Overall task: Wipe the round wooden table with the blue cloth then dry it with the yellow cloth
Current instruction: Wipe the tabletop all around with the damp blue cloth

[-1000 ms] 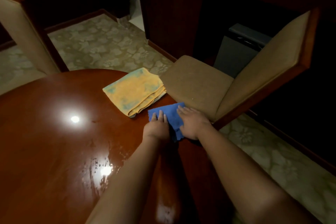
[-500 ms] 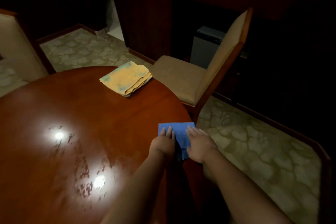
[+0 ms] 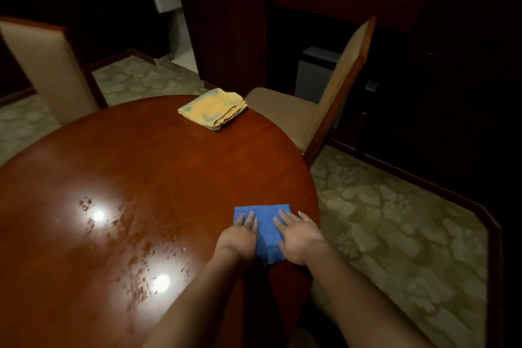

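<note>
Blue cloth flat on table, near right edge. Left hand and right hand both press on it, fingers straight, side by side, cloth showing between them. Yellow cloth folded at far rim, well apart from hands. Wet droplets and light glare left of hands. Chair just beyond right rim; second chair at far left. Patterned carpet below.

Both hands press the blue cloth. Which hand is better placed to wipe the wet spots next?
Probably the left hand. It presses the blue cloth on the side toward the wet spots, while the right hand lies by the table edge.
</note>
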### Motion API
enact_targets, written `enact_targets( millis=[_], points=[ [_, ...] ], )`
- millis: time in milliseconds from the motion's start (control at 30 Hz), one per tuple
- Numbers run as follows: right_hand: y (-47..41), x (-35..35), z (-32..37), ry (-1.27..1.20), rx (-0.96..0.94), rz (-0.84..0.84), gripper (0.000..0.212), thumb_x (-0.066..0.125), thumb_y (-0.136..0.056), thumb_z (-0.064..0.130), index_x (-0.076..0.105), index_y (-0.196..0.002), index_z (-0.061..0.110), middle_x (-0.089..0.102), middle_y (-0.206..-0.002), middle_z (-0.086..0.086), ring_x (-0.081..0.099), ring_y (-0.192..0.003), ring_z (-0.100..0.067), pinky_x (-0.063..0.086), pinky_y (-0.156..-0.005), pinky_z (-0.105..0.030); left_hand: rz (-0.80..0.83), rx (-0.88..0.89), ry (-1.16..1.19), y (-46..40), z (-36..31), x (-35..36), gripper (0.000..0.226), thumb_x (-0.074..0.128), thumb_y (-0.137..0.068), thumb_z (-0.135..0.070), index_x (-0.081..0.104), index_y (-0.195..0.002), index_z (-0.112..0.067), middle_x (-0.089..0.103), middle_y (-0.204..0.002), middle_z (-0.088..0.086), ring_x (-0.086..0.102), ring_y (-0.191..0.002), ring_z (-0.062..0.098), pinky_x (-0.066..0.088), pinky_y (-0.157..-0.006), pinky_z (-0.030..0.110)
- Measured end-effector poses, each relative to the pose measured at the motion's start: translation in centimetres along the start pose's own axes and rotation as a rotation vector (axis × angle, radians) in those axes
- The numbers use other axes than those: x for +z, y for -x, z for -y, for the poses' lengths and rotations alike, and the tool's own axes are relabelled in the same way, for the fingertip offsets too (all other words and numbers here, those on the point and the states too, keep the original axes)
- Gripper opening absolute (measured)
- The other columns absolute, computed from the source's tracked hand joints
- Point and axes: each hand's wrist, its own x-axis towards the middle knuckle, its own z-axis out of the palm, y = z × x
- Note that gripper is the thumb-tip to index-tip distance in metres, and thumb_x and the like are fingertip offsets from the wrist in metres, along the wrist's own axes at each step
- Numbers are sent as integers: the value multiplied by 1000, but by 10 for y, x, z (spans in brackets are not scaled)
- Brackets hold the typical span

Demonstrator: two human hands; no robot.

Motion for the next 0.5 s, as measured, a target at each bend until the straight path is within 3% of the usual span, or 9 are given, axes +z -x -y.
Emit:
enact_targets(
  millis=[500],
  points=[
    [-99, -55, 35, 197, -174, 60, 58, 28, -104, 27, 0, -155, 21, -7, -162, -2, 2, -148, -18, 0, -119, -40, 75, -198, 171, -24, 82, -12, 64, 32, -103, -21, -6, -151, -3, -16, -158, 12, -3, -147, 30, 24, -116, 38]
  ],
)
